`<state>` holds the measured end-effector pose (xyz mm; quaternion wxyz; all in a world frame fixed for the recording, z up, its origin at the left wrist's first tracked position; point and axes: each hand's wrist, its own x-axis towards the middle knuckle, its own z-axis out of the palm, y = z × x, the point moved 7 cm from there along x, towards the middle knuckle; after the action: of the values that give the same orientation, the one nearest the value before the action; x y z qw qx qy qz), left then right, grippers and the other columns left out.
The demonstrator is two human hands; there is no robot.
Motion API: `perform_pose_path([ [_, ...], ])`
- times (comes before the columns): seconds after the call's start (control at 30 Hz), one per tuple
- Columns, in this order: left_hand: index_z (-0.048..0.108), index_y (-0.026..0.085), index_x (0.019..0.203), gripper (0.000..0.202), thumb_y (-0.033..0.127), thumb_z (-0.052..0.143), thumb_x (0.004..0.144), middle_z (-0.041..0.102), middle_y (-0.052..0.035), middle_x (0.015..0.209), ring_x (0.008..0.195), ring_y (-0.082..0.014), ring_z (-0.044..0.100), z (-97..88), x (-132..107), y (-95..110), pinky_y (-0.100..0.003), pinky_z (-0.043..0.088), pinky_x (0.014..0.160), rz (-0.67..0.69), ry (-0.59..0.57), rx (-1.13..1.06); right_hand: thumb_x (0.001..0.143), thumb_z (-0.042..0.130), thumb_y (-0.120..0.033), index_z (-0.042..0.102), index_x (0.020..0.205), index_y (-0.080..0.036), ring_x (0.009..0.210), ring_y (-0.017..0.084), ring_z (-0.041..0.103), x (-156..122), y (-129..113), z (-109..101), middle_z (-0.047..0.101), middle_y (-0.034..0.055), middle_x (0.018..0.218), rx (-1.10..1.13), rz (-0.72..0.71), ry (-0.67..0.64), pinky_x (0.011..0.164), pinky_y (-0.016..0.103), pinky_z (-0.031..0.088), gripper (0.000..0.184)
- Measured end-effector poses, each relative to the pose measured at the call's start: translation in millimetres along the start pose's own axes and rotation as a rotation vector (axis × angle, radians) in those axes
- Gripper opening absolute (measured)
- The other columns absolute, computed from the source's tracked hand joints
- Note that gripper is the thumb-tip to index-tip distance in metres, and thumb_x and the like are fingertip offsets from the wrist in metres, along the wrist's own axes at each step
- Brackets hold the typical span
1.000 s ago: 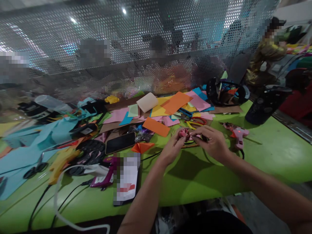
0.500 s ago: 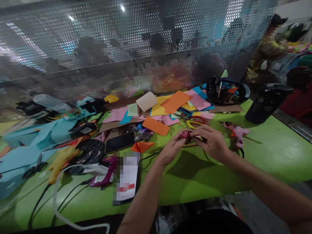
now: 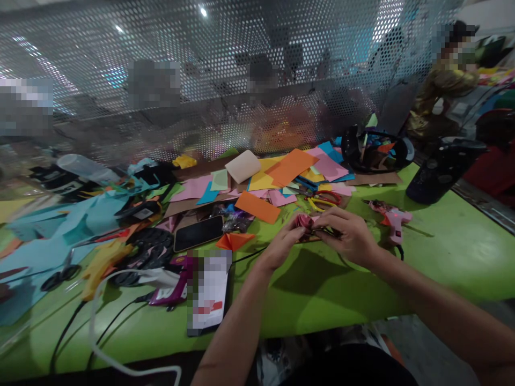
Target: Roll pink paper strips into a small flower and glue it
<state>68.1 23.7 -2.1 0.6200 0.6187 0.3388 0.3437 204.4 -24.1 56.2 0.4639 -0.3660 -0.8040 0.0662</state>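
Both my hands meet over the green table, just past its middle. My left hand pinches a small rolled pink paper flower from the left. From the right, my right hand closes its fingers on the same flower and its thin stem. A pink glue gun lies just right of my right hand. Red-and-yellow scissors lie just behind the hands.
Coloured paper sheets are scattered behind, an orange folded piece and a black phone to the left. A yellow glue gun, cables and black scissors lie far left. A perforated metal screen backs the table; a dark bottle stands at right.
My hands stay together on the pink flower; the fingers have shifted slightly, turning the roll between them. Nothing else has moved.
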Motion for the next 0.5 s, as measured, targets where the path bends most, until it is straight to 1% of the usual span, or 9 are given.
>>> perform_pose_path([
  [0.1,0.059,0.020,0.099,0.035,0.049,0.059,0.080,0.061,-0.0046,0.100,0.097,-0.0214,0.055,0.9,-0.6,0.1,-0.033,0.047,0.087,-0.028,-0.003,-0.020,0.089,0.065,-0.018,0.067,0.094,-0.022,0.081,0.017,0.066,2.3,4.7,-4.0,0.069,0.0044,0.088,0.115,0.076,0.034,0.071,0.029,0.054,0.007],
  [0.2,0.058,0.020,0.099,0.034,0.048,0.060,0.080,0.059,-0.0037,0.097,0.093,-0.0197,0.054,1.4,-0.5,0.6,-0.031,0.047,0.085,-0.015,-0.013,-0.034,0.089,0.066,-0.018,0.067,0.093,-0.022,0.079,0.016,0.065,3.7,5.4,-6.0,0.069,0.0042,0.086,0.146,0.089,0.043,0.070,0.028,0.053,0.006],
  [0.3,0.057,0.019,0.100,0.034,0.047,0.059,0.081,0.059,-0.0039,0.098,0.092,-0.0195,0.054,3.5,-0.6,0.4,-0.031,0.046,0.085,-0.010,-0.041,-0.040,0.089,0.065,-0.017,0.069,0.097,-0.022,0.083,0.016,0.066,3.7,5.7,-4.0,0.069,0.0049,0.090,0.163,0.081,0.013,0.073,0.028,0.054,0.010],
  [0.37,0.058,0.019,0.103,0.035,0.046,0.058,0.081,0.060,-0.0047,0.101,0.094,-0.0204,0.054,4.9,-0.8,0.8,-0.032,0.045,0.087,-0.010,-0.055,-0.025,0.089,0.064,-0.017,0.070,0.098,-0.022,0.085,0.017,0.067,3.3,6.8,-1.5,0.069,0.0056,0.093,0.168,0.079,-0.015,0.075,0.029,0.054,0.012],
  [0.5,0.059,0.019,0.104,0.033,0.043,0.058,0.081,0.060,-0.0056,0.103,0.097,-0.0212,0.053,5.7,-1.3,4.9,-0.031,0.044,0.088,0.009,-0.049,0.030,0.090,0.065,-0.017,0.071,0.092,-0.020,0.081,0.016,0.067,4.0,8.6,1.2,0.069,0.0053,0.089,0.136,0.066,-0.056,0.072,0.027,0.053,0.007],
])
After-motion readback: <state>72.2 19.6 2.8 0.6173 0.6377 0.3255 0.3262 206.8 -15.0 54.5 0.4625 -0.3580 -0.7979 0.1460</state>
